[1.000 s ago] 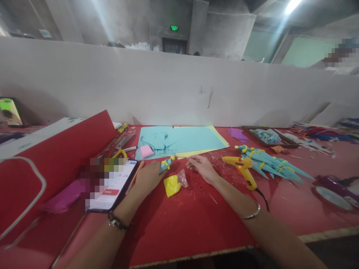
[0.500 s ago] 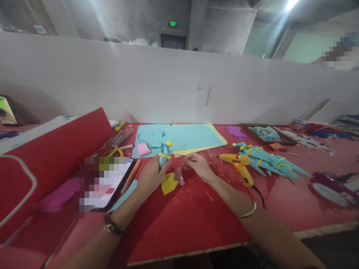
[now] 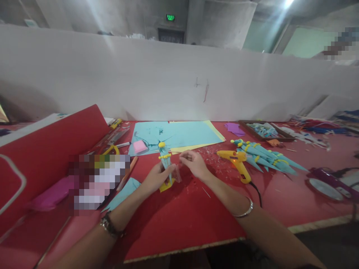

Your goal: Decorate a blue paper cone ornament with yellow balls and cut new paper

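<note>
My left hand (image 3: 155,177) is closed around a light-blue paper cone figure (image 3: 165,158) with a yellow ball on top and a band of yellow beads. The figure stands nearly upright in the grip. To its right, my right hand (image 3: 193,163) has its fingers curled and pinched together, apart from the figure; what they hold, if anything, is too small to make out. A piece of yellow paper (image 3: 165,187) and a small clear plastic bag (image 3: 177,173) lie just below the figure, partly covered by my left hand.
A yellow glue gun (image 3: 237,163) lies right of my hands, beside a pile of similar blue cones (image 3: 263,155). Blue sheets (image 3: 190,132) lie behind. A phone (image 3: 103,186) and a blue paper piece (image 3: 123,194) lie left. A brown tray (image 3: 280,138) sits at back right.
My left hand has turned the cone figure so more of its body shows, and has shifted slightly over the yellow paper. My right hand stays close by, fingers still pinched.
</note>
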{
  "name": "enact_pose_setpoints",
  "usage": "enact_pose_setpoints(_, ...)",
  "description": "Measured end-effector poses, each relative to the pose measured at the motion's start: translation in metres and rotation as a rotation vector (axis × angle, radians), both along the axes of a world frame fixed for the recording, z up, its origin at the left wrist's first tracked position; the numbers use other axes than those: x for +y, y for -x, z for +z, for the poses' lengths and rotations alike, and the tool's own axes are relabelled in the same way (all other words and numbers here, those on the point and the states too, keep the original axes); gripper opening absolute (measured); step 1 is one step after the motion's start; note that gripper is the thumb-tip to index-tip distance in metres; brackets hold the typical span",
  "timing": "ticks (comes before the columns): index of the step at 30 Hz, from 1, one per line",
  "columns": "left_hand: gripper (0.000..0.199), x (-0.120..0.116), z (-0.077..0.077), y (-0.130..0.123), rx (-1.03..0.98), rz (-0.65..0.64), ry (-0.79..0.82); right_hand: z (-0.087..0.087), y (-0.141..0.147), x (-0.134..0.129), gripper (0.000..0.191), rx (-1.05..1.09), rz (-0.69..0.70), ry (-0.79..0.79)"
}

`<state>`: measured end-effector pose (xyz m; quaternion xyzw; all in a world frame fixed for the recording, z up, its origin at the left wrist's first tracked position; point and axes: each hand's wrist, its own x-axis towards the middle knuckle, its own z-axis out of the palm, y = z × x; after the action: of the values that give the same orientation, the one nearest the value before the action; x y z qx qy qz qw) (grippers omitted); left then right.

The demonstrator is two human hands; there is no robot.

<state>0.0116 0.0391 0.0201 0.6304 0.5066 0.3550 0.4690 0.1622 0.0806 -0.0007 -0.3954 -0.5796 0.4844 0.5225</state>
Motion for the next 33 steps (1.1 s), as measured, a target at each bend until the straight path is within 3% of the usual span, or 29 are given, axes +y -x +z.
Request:
enact_pose_setpoints(8, 0.034, 0.001, -0.001, 0.002, -0.013, -0.066, -0.013, 0.001, -0.001, -0.003, 0.018, -0.028, 0.020, -0.006)
enact_pose_setpoints(14, 0.033, 0.000, 0.002, 0.002, 0.047, -0.102, -0.012, 0.003, -0.002, -0.004, 0.014, -0.224, -0.095, -0.199)
enact_pose_setpoints(21, 0.033, -0.003, 0.009, 0.000, 0.007, -0.154, -0.002, 0.003, -0.002, -0.005, 0.015, -0.069, -0.048, -0.089)
enact_pose_setpoints(33, 0.032, 0.000, 0.006, 0.002, 0.019, -0.120, 0.059, 0.013, -0.004, -0.010, 0.008, -0.083, -0.087, -0.190)
